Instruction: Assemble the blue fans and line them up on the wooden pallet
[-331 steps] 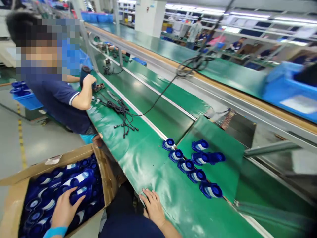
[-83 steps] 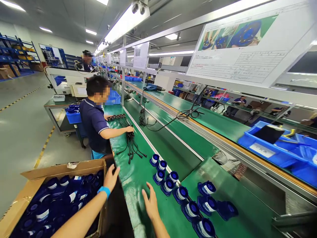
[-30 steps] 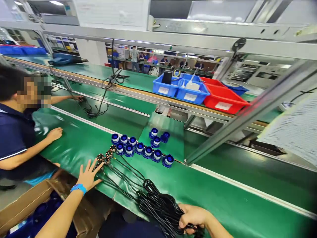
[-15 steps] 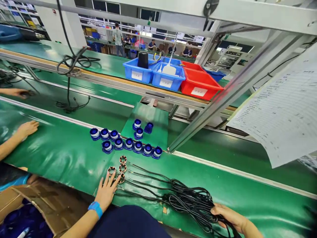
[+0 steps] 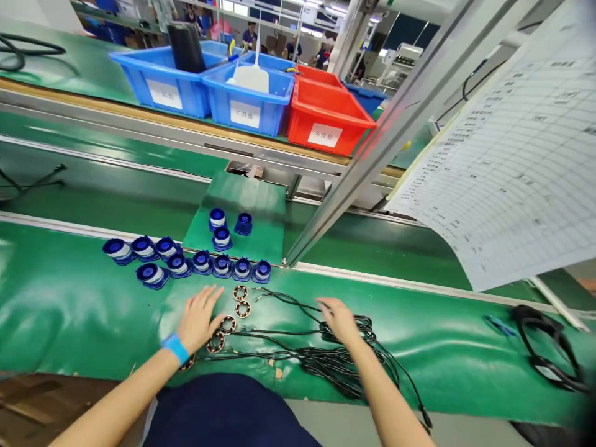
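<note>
My left hand (image 5: pixel 198 320), with a blue wristband, hovers over or rests on the green mat beside the ring coils, its fingers apart and nothing in it. Copper-coloured ring coils (image 5: pixel 227 325) lie in a rough column to its right; another is partly covered by my wrist. Over the bundle of black cables (image 5: pixel 330 366) is my right hand (image 5: pixel 339 320), fingers stretched and loosely apart, no cable visibly gripped. Whether it touches the cables I cannot tell. Thin bare leads at the cable ends point toward the coils.
Several blue spools with white bands (image 5: pixel 202 263) stand along the mat's far edge, a few on a green board (image 5: pixel 261 195). Blue bins (image 5: pixel 246 108) and a red bin (image 5: pixel 326 118) sit on the shelf above. A metal post (image 5: pixel 344 180) and a hanging paper sheet (image 5: pixel 507 161) are at right.
My right hand has let go of the cable bundle's far end and moved left above the cables. My left hand has lifted off the coils and shifted left. The camera view has turned right.
</note>
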Available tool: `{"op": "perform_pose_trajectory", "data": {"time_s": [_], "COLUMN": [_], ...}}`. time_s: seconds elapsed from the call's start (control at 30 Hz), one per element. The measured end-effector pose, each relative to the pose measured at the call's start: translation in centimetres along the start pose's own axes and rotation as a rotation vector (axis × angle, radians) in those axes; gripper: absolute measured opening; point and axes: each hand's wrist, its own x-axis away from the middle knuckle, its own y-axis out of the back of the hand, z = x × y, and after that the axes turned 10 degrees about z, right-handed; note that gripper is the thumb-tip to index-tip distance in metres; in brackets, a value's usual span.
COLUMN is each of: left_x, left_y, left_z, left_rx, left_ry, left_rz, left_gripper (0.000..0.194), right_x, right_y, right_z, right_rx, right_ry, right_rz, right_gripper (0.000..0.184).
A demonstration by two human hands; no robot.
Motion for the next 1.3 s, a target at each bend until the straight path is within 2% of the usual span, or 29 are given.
{"op": "perform_pose_trajectory", "data": {"time_s": [0.07, 0.17, 0.23, 0.33, 0.4, 0.47, 0.53, 0.6, 0.67, 0.73, 0.8, 0.93, 1.07, 1.13, 1.23, 1.3], "left_x": [-5.5, -13.2, -16.8, -19.5, -19.9, -19.6, -19.0, -18.5, -18.2, -18.0, -17.7, -17.2, -16.8, -16.7, -16.7, -16.6], "left_y": [1.6, 2.2, 1.5, 0.0, -0.7, -0.9, -0.9, -0.8, -0.9, -1.1, -1.5, -2.2, -2.9, -3.2, -3.4, -3.4], "left_z": [-0.9, -2.6, -3.3, -3.9, -4.1, -4.4, -4.8, -5.1, -5.3, -5.3, -5.0, -4.6, -4.4, -4.3, -4.0, -3.9], "left_rx": [-0.009, -0.073, -0.118, -0.146, -0.131, -0.095, -0.067, -0.049, -0.028, 0.01, 0.051, 0.114, 0.157, 0.168, 0.154, 0.12], "left_ry": [-0.109, -0.306, -0.421, -0.511, -0.508, -0.472, -0.406, -0.335, -0.298, -0.299, -0.308, -0.281, -0.232, -0.22, -0.221, -0.232], "left_rz": [-0.012, 0.081, 0.181, 0.306, 0.325, 0.294, 0.248, 0.22, 0.216, 0.202, 0.184, 0.177, 0.143, 0.135, 0.127, 0.125], "left_gripper": [0.06, 0.062, 0.064, 0.063, 0.058, 0.059, 0.069, 0.075, 0.072, 0.071, 0.072, 0.066, 0.056, 0.051, 0.042, 0.036], "right_x": [-5.2, -11.1, -13.1, -12.9, -11.2, -8.9, -6.8, -5.3, -5.0, -5.8, -7.3, -10.0, -10.1, -9.8, -10.0, -10.7], "right_y": [-3.9, -8.8, -11.0, -13.0, -13.4, -13.0, -11.8, -10.1, -8.2, -6.6, -5.5, -4.9, -4.5, -4.3, -4.6, -5.2], "right_z": [6.1, 12.8, 14.9, 15.1, 14.1, 12.7, 11.5, 10.9, 11.1, 12.1, 13.3, 15.3, 15.7, 15.6, 15.0, 14.6], "right_rx": [0.025, 0.1, 0.16, 0.255, 0.29, 0.29, 0.269, 0.228, 0.185, 0.159, 0.173, 0.298, 0.408, 0.456, 0.448, 0.394], "right_ry": [0.248, 0.455, 0.463, 0.318, 0.218, 0.135, 0.04, -0.033, -0.029, 0.029, 0.069, 0.041, -0.006, 0.045, 0.139, 0.122], "right_rz": [0.087, 0.25, 0.324, 0.361, 0.346, 0.302, 0.197, 0.035, -0.111, -0.174, -0.139, 0.049, 0.12, 0.143, 0.149, 0.143], "right_gripper": [0.03, 0.036, 0.037, 0.028, 0.023, 0.027, 0.03, 0.029, 0.028, 0.028, 0.029, 0.03, 0.025, 0.028, 0.057, 0.08]}}
